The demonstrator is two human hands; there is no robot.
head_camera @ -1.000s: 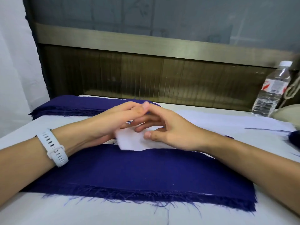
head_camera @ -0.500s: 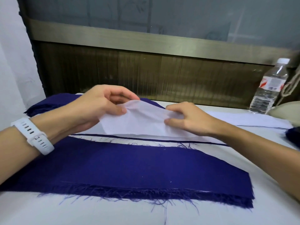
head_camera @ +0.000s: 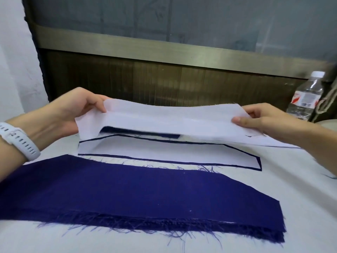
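So your left hand point(head_camera: 70, 112) and right hand point(head_camera: 263, 119) pinch the white interfacing strip point(head_camera: 173, 115) aloft; placing it on the navy fabric point(head_camera: 127, 189) looks pending.

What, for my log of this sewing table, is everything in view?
white fabric strip: one, white, held up above the table
edged piece: one, white with dark blue border, flat on the table below the strip
dark blue cloth: one frayed pile, dark blue, nearest the camera
water bottle: one, clear with white cap, far right
table: one, white
watch: one, white, left wrist
left hand: pinches the strip's left end
right hand: pinches the strip's right end
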